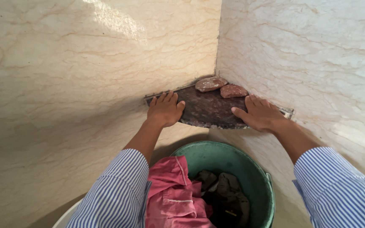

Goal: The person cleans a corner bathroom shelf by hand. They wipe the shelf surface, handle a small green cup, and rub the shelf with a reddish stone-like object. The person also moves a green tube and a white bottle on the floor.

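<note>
A dark speckled quarter-round stone shelf (210, 110) is set into the corner where two cream marble walls meet. My left hand (164, 109) lies flat on its left part, fingers against the wall. On the right part rests my right hand (260, 114), palm down with the thumb pointing inward. Two reddish stone pieces (211, 84) (233, 90) lie on the shelf at the very corner, beyond both hands. Neither hand holds anything.
A green bucket (250, 169) stands below the shelf, holding a pink cloth (172, 192) and dark cloth (227, 196). A white rim (66, 217) shows at bottom left. The marble walls (64, 84) close in on left and right.
</note>
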